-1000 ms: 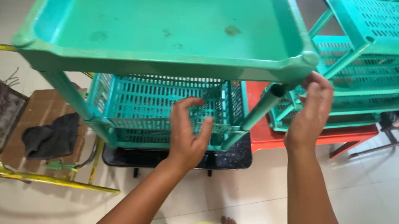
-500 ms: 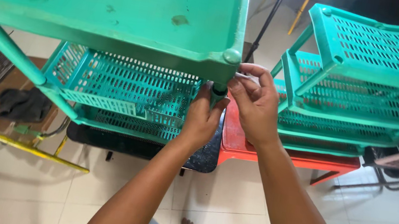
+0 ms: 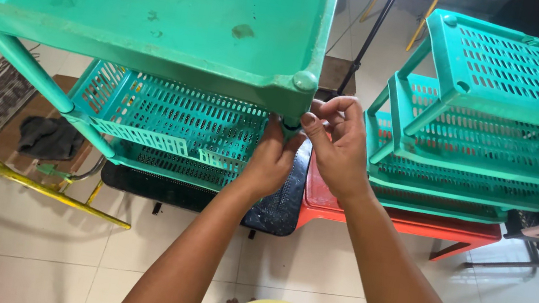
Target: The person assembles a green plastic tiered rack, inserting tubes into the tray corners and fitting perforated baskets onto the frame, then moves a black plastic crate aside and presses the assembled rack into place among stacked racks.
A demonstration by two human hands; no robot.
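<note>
I am working on the tall green plastic shelf rack at upper left; top tray seated, baskets in. My left hand and right hand are pinching the near green corner post, joint apparently unfinished.

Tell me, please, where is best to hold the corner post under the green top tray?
Probably the short bare stretch of the corner post just under the top tray, pinched from both sides, as the left hand and right hand do: it is thin, round and upright.
</note>
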